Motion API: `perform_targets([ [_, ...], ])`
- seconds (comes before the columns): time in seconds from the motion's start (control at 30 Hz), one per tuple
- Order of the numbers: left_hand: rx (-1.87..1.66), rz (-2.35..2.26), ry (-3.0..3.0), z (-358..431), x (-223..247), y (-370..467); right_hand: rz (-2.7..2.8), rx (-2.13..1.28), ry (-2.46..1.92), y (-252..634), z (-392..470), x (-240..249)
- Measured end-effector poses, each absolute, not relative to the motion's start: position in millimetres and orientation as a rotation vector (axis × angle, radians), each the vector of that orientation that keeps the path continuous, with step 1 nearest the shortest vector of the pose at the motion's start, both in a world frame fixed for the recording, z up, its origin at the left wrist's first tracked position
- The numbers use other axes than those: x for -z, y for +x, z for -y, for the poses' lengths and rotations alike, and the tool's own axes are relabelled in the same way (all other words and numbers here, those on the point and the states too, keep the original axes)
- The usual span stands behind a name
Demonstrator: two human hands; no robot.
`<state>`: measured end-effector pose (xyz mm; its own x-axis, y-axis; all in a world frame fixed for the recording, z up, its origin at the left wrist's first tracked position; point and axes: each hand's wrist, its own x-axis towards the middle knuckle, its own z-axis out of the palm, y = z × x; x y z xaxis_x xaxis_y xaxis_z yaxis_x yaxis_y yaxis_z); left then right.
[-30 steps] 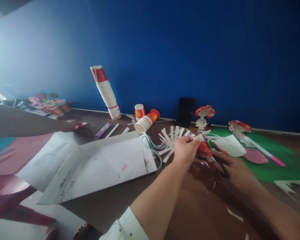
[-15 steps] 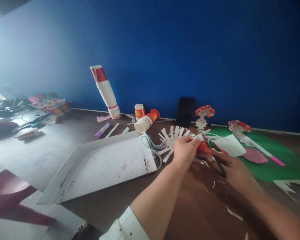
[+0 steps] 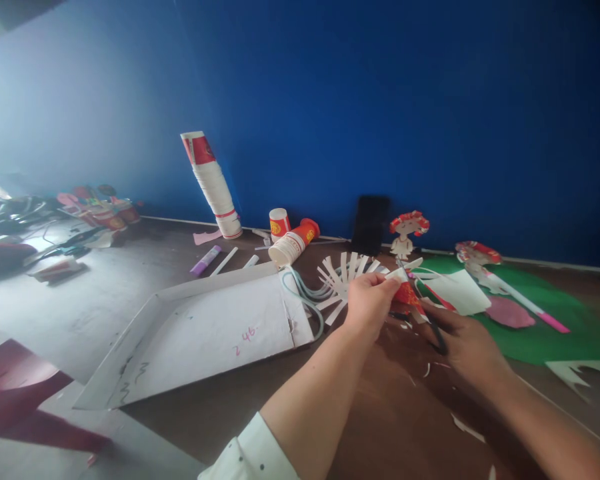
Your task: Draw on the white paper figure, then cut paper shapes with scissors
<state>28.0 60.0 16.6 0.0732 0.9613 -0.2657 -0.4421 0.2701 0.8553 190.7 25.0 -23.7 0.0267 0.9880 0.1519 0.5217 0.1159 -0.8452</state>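
Note:
My left hand [image 3: 370, 300] is closed in a pinch on a red and white piece of paper cup [image 3: 406, 293]. On the right, my right hand [image 3: 463, 340] is closed around the dark handles of a pair of scissors [image 3: 437, 333], whose blades reach up to the red and white piece. Just behind my left hand lies a cup cut into a fan of white strips [image 3: 347, 273]. A cut white piece with a red edge [image 3: 463, 293] rests on a round green sheet [image 3: 570, 320] beyond my right hand.
A leaning stack of paper cups [image 3: 215, 187] and a shorter lying stack [image 3: 293, 243] stand near the blue wall. A white box lid [image 3: 205, 333] lies left. Paper figures [image 3: 405, 233], a dark phone [image 3: 370, 223], a pink marker [image 3: 530, 303] and a purple glue stick [image 3: 206, 260] are around.
Both hands stay almost in place around the red and white piece. My right hand and the scissors have shifted very slightly left.

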Motion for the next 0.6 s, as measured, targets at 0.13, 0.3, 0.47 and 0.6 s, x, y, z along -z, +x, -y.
perform_targets([
  [0.13,-1.175,-0.981,0.670,-61,-15,28,1.588,-0.838,-1.553,189,-21,17],
  [0.3,-1.167,-0.983,0.672,-62,-15,27,1.591,-0.889,-1.542,185,-18,5],
  [0.47,-1.161,-0.977,0.678,-66,-11,25,1.510,-0.986,-1.494,187,-18,3],
  [0.6,-1.161,-0.997,0.726,-73,-2,24,1.313,-1.203,-1.464,193,-20,12],
])
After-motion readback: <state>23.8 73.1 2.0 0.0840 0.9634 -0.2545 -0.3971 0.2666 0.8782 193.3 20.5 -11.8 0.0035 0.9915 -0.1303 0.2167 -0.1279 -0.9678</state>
